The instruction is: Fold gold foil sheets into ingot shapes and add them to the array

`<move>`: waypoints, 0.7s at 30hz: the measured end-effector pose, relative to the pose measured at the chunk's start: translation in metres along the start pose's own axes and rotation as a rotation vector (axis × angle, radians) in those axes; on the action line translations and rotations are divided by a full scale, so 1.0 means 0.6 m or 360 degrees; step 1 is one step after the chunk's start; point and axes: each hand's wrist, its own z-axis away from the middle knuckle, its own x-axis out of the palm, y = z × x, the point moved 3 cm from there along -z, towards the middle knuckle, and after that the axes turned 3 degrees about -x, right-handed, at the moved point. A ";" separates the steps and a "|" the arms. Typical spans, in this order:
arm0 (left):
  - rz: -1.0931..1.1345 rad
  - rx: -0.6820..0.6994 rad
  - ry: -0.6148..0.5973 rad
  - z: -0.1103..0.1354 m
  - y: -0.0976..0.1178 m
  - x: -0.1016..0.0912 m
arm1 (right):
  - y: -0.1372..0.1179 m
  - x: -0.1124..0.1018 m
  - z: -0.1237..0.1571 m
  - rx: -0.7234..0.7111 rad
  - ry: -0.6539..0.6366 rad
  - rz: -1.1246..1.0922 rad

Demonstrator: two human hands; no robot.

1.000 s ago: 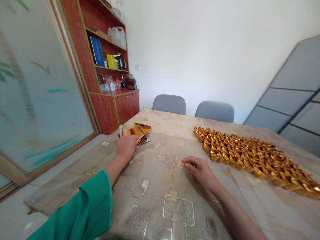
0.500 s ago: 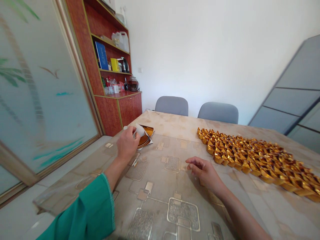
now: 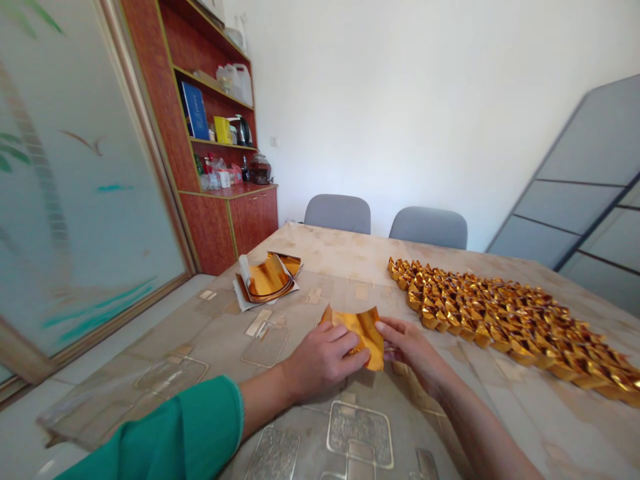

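Observation:
A sheet of gold foil paper (image 3: 369,327) is held between my two hands above the middle of the table. My left hand (image 3: 327,357) grips its left and lower side, the fingers lying over its front. At the right edge, my right hand (image 3: 407,343) pinches the sheet between thumb and fingers. To the left lies a stack of curled gold foil sheets (image 3: 270,277) with white backs. Over on the right stand many folded gold paper ingots (image 3: 500,313), packed close together in rows.
The table (image 3: 320,240) has a patterned, clear-covered cloth. Two grey chairs (image 3: 337,212) stand at its far side. A reddish wooden cabinet (image 3: 253,220) with bottles and a kettle is at the back left, beside a frosted sliding door (image 3: 110,220).
My left hand has come from the stack to the middle with a gold sheet. My right hand has closed on the sheet's right edge. The view has turned slightly right.

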 end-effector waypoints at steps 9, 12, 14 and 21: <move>0.0543 -0.0505 -0.0168 0.012 -0.019 0.018 | -0.006 -0.020 -0.012 -0.0571 0.0272 0.0272; 0.0815 -0.0843 -0.0160 0.020 -0.046 0.027 | -0.030 -0.024 0.004 -0.0976 0.0340 0.0707; 0.0882 -0.1062 -0.0222 0.025 -0.065 0.030 | -0.041 -0.021 0.020 -0.1223 0.0274 0.1061; 0.0606 -0.1496 -0.0356 0.033 -0.084 0.023 | 0.001 -0.031 0.072 -0.1411 -0.0148 0.1866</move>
